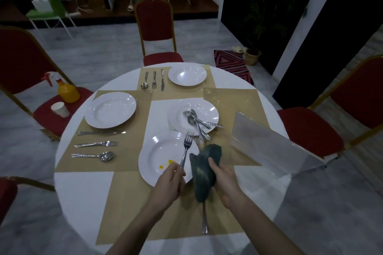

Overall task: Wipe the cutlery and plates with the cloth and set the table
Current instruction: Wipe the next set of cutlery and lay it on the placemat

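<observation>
The left hand (171, 180) pinches a fork (186, 149) by its handle, tines pointing up and away over the near plate (157, 151), while the right hand (224, 182) grips a dark cloth (204, 172) just beside the fork; both sets of fingers are curled round what they hold. Judging by how things lie, the job looks roughly half done. Two places on the round white surface (83, 192) appear finished: the far mat carries a clean plate (187, 74) with a spoon, fork and knife (154, 79) lined up beside it, and the left mat has a plate (110, 109) with its knife, fork and spoon (97, 144) laid in a row. What remains is the near place and the right one. The near plate bears orange smears (166, 164) and seems to need wiping. A middle plate (192, 116) holds a pile of loose cutlery (199, 123), likely waiting for the cloth. One utensil handle (204, 221) pokes out below the cloth on the near mat. The right mat (230, 97) has no plate or cutlery on it yet.
</observation>
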Demonstrator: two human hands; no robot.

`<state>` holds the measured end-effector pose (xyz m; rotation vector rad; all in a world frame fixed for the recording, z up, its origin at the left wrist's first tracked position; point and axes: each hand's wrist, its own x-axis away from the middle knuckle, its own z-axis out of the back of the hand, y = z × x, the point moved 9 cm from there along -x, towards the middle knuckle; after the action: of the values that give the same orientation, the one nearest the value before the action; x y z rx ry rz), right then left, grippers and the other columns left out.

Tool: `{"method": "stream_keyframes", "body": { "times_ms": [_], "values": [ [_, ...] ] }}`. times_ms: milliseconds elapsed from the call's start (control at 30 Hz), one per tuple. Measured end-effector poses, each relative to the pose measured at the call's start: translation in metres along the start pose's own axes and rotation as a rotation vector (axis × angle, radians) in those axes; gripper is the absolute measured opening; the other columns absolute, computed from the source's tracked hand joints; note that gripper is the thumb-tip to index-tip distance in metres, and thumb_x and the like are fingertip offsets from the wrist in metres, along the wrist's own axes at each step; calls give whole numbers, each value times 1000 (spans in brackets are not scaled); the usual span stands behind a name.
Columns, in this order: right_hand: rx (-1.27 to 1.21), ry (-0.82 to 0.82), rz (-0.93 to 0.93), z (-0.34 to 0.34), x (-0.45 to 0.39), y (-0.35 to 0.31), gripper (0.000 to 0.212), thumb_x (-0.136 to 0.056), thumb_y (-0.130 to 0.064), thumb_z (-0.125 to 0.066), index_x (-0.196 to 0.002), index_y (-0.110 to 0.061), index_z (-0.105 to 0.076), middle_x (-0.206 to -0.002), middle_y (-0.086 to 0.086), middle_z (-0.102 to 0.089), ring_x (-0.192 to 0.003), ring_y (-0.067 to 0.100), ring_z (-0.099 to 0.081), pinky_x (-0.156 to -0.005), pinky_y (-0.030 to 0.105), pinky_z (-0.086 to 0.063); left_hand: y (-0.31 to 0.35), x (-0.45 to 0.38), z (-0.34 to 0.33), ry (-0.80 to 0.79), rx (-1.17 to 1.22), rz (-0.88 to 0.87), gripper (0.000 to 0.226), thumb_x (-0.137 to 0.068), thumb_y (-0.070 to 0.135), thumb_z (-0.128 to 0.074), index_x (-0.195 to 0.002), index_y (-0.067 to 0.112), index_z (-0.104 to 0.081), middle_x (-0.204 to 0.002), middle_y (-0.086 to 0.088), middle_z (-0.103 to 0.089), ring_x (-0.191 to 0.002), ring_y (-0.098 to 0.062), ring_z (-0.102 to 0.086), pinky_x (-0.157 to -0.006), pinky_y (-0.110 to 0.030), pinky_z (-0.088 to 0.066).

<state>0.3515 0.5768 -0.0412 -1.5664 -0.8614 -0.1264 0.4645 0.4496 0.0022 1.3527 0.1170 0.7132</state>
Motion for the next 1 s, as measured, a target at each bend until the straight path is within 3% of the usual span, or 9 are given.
{"method": "stream_keyframes", "body": {
  "times_ms": [133, 233, 333, 400, 567, 700, 767, 900, 1000],
  "values": [
    [-61, -121, -44, -27, 13, -2, 26, -94, -25, -61, -109, -4, -67, -96, 12, -75, -87, 23, -73, -65, 27, -57, 7, -4, -29, -68, 1, -6, 33, -100, 23, -41, -68, 21, -34, -56, 7, -38, -52, -12, -33, -49, -26, -28],
    [-54, 10, -40, -14, 10, -9, 27, -92, -21, -65, -107, 1, -67, -87, 13, -75, -75, 23, -73, -59, 27, -55, 10, 1, -38, -90, -35, -21, 30, -100, 21, -41, -71, 18, -37, -57, 6, -42, -50, -9, -34, -50, -24, -30],
    [-140, 202, -59, 9, -3, -19, 29, -90, -16, -66, -113, 1, -63, -104, 19, -70, -90, 33, -68, -73, 35, -55, 11, 15, -45, -115, -66, -56, 28, -101, 21, -41, -74, 12, -40, -62, 6, -46, -51, -5, -38, -49, -16, -32],
    [-175, 243, -17, 16, -7, -28, 31, -91, -15, -66, -117, 0, -61, -109, 17, -69, -94, 32, -67, -75, 35, -55, 13, 19, -45, -102, -105, -76, 28, -101, 21, -41, -74, 12, -41, -62, 7, -48, -53, -5, -40, -50, -16, -33],
    [4, 1, -43, -28, 7, -7, 24, -89, -19, -68, -104, 1, -69, -87, 12, -74, -76, 22, -71, -62, 26, -54, 24, 1, -23, 43, -135, -82, 28, -100, 15, -41, -73, 12, -39, -61, -1, -43, -57, -14, -36, -56, -30, -31],
    [-142, 213, -40, 2, -8, -22, 23, -89, -15, -67, -107, -1, -66, -97, 15, -71, -85, 28, -68, -76, 35, -56, 15, 16, -37, -16, -158, -72, 28, -99, 18, -42, -72, 10, -40, -60, 4, -46, -55, -12, -39, -56, -28, -33],
    [-118, 158, -22, 4, -13, -32, 28, -90, -15, -67, -113, 1, -64, -106, 16, -70, -95, 30, -67, -86, 39, -55, 12, 20, -41, -12, -131, -77, 29, -100, 19, -40, -71, 12, -37, -61, 3, -44, -57, -14, -37, -57, -32, -31],
    [48, -72, -59, -22, 3, -15, 28, -87, -19, -70, -107, 1, -69, -94, 14, -75, -81, 23, -72, -64, 26, -55, 15, 8, -30, 66, -75, -56, 29, -101, 22, -40, -75, 11, -42, -60, 4, -46, -55, -10, -38, -58, -31, -32],
    [-119, 59, -68, -6, -2, -21, 17, -87, -14, -69, -99, -2, -68, -92, 14, -73, -79, 25, -70, -70, 31, -56, 15, 10, -37, 18, -142, -59, 30, -100, 22, -41, -71, 16, -42, -57, 9, -45, -52, -7, -38, -56, -29, -33]
  ]
}}
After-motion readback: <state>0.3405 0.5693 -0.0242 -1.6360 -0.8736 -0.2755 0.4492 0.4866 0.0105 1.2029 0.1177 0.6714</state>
